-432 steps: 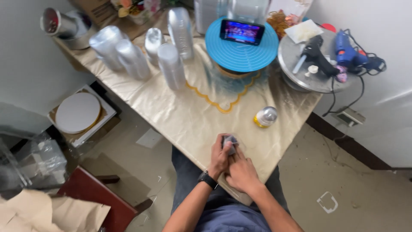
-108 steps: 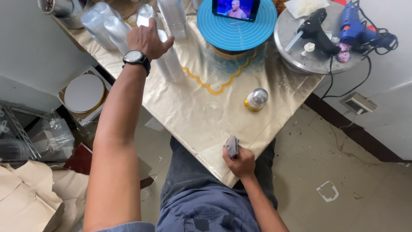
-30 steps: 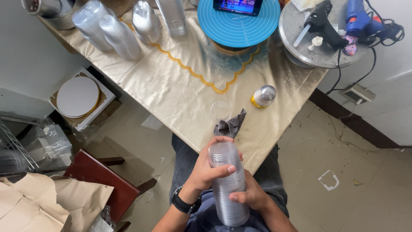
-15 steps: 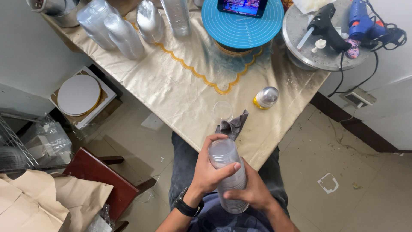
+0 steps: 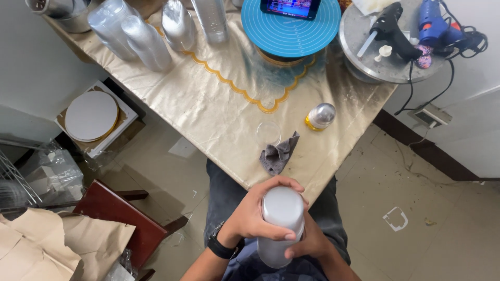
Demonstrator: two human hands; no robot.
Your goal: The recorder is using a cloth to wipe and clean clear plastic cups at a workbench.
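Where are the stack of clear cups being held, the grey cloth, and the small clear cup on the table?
stack of clear cups (image 5: 282, 216), head view, on its upper wall near the top.
grey cloth (image 5: 278, 154), head view, on its crumpled middle.
small clear cup (image 5: 268, 132), head view, on its round open mouth.

Bare forearms, no sleeves in view. A black watch (image 5: 223, 248) with a dark strap sits on the left wrist. Dark grey trousers (image 5: 229, 190) cover the legs.
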